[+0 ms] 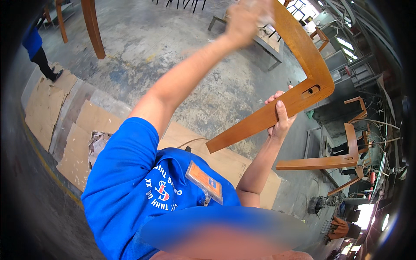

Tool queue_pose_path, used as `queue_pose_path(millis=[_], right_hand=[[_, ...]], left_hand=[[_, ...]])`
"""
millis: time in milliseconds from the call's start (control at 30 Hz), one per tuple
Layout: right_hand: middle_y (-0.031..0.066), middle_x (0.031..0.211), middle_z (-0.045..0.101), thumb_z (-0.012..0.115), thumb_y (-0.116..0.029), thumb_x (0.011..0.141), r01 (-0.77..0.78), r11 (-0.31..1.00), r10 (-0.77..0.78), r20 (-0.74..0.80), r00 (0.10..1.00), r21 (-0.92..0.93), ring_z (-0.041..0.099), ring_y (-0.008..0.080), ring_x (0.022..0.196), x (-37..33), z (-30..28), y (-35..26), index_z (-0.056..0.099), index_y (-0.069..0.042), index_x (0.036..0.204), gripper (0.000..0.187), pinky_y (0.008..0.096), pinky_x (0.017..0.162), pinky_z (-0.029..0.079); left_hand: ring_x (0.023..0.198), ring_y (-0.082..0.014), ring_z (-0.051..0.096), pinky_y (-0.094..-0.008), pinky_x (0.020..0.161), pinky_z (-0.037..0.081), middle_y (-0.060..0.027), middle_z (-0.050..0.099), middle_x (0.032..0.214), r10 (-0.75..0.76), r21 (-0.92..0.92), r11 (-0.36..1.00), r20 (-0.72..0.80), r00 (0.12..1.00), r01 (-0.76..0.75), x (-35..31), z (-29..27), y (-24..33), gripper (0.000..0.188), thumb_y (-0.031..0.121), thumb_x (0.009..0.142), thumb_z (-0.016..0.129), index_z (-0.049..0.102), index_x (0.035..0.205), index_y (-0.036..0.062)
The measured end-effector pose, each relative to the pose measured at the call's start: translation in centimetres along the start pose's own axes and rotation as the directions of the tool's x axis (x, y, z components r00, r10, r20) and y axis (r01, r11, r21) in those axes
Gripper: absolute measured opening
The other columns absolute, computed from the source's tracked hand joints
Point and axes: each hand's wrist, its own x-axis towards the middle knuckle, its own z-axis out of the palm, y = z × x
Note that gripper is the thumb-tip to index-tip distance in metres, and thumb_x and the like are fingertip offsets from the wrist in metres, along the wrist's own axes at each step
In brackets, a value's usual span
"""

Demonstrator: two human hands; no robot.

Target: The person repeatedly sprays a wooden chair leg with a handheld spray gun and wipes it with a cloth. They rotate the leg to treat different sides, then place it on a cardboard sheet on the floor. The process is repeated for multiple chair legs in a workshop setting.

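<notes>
My right hand (281, 116) grips a brown, varnished wooden frame piece (299, 97), thumb on the near face and fingers behind. The piece looks like part of a chair frame: a straight tapering leg meets a curved arm at a rounded corner. An oblong slot with a dark hole (310, 91) is cut near that corner. At the top edge of the picture, my left hand (245, 21) is blurred by motion beside the curved arm. Its fingers are closed on a pale, cloth-like thing (265, 13) at the wood; its exact kind is unclear.
Similar wooden frame pieces (320, 162) hang at the right, and others (93, 30) at the upper left. A low table (268, 47) stands beyond the frame piece. Cardboard sheets (86, 130) and crumpled paper (99, 145) lie on the concrete floor. Another person (37, 50) stands far left.
</notes>
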Motion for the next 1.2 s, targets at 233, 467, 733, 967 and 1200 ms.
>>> queue_pose_path(millis=[233,467,733,967,1200], right_hand=[[0.0125,0.093,0.056,0.065,-0.008,0.081,-0.002,1.000,0.001,-0.019,1.000,-0.008,0.060,0.0198,0.078,-0.7,-0.6,-0.5,0.035,0.002,0.135,0.062,0.0332,0.068,0.055],[0.0124,0.094,0.056,0.065,-0.007,0.081,0.007,1.000,-0.007,-0.017,1.000,-0.012,0.060,0.0200,0.079,-0.7,-1.3,-0.5,0.035,0.002,0.134,0.061,0.0329,0.068,0.055],[0.0136,0.107,0.055,0.063,-0.014,0.088,0.047,0.991,-0.069,-0.175,0.982,-0.128,0.059,0.0214,0.092,-1.1,-1.5,-0.1,0.036,0.002,0.133,0.055,0.0360,0.074,0.054],[0.0078,0.123,0.047,0.065,-0.028,0.090,0.175,0.973,-0.211,-0.263,0.941,-0.152,0.049,0.0168,0.112,0.7,-1.8,1.8,0.034,-0.003,0.132,0.058,0.0340,0.094,0.042],[0.0118,0.124,0.049,0.063,-0.029,0.091,0.181,0.962,-0.231,-0.250,0.940,-0.206,0.055,0.0181,0.106,0.5,-1.4,1.6,0.032,-0.005,0.132,0.057,0.0306,0.082,0.049]], left_hand=[[0.111,-0.0209,0.050,-0.0402,0.084,0.036,0.0003,0.057,0.120,0.220,0.013,0.975,0.057,0.974,-0.221,0.9,0.4,0.7,0.050,0.009,0.082,0.056,0.050,0.130,0.0233],[0.109,-0.0229,0.049,-0.0448,0.086,0.036,-0.0018,0.055,0.120,0.485,0.012,0.872,-0.162,0.859,-0.490,-0.8,1.7,6.0,0.051,0.002,0.080,0.052,0.052,0.127,0.0219],[0.098,-0.0264,0.063,-0.0380,0.082,0.051,-0.0131,0.068,0.100,-0.353,-0.186,0.860,0.456,0.817,0.475,-3.3,2.4,-1.5,0.036,0.008,0.092,0.045,0.054,0.126,0.0168],[0.097,-0.0190,0.061,-0.0303,0.089,0.046,-0.0156,0.063,0.113,0.073,-0.589,0.467,0.769,0.635,0.660,-11.3,2.7,9.9,0.039,0.011,0.096,0.044,0.046,0.134,0.0097],[0.098,-0.0295,0.062,-0.0374,0.086,0.047,-0.0167,0.063,0.110,0.034,-0.439,0.533,0.865,0.500,0.723,-27.1,-4.6,6.3,0.046,0.007,0.092,0.049,0.045,0.137,0.0140]])
